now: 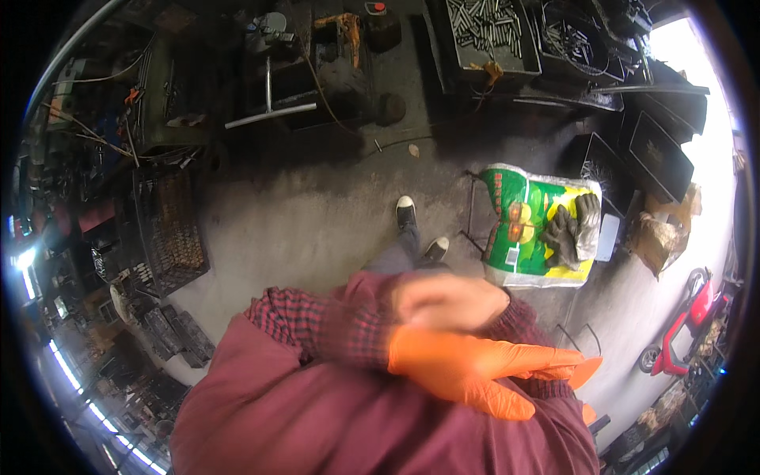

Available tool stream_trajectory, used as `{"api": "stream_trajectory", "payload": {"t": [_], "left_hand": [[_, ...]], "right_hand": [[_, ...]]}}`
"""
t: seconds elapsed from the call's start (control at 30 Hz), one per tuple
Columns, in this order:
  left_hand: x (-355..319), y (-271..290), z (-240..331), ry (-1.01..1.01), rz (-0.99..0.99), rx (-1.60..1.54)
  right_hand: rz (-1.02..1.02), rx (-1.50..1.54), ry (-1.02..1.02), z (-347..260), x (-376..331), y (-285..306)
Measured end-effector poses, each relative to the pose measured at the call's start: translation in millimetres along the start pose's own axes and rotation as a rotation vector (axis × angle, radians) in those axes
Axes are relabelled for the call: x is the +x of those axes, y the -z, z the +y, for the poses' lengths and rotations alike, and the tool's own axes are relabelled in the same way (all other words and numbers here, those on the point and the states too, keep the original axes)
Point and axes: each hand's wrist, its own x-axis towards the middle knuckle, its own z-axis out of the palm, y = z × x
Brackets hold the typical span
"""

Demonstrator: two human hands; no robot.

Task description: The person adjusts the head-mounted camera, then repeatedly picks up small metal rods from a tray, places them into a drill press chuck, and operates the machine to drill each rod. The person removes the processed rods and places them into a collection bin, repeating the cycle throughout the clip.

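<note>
Orange thin rubber glove [467,366] covers 1 hand, the left hand [475,368], whose arm crosses the body from the left; its fingers lie stretched out flat toward the right, in front of the maroon jacket [317,419]. Judging by this, 1 glove is on. The right hand [447,301] is bare and blurred, resting over the gloved wrist; whether it pinches the cuff I cannot tell. A further orange bit [587,412] shows lower right, too small to identify. Beyond, 2 dark work gloves [571,229] lie on 1 green and yellow sack [526,229], and 2 shoes [419,229] stand on the concrete floor [317,214].
</note>
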Motion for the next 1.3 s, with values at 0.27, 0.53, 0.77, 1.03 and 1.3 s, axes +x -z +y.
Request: {"api": "stream_trajectory", "payload": {"t": [0.27, 0.53, 0.77, 1.03, 1.3], "left_hand": [[-3.6, 0.4, 23.9, -0.042, -0.073, 0.205], [6.8, 0.4, 24.3, -0.181, -0.016, 0.169], [32.2, -8.3, -6.0, -0.059, 0.019, -0.069], [93.1, 37.7, 0.0, -0.327, 0.104, 0.184], [70.1, 28.5, 30.7, -0.446, 0.343, 0.460]], "right_hand": [[0.364, 0.558, 0.224, -8.2, 7.6, -39.3], [0.333, 0.725, 0.289, -21.1, 7.6, -27.0], [-0.041, 0.380, -0.311, -53.6, -16.5, 25.6], [-0.539, -0.080, -0.306, -159.9, 39.3, 53.3], [-0.335, 0.133, -0.445, -137.5, 73.0, 7.3]]}}
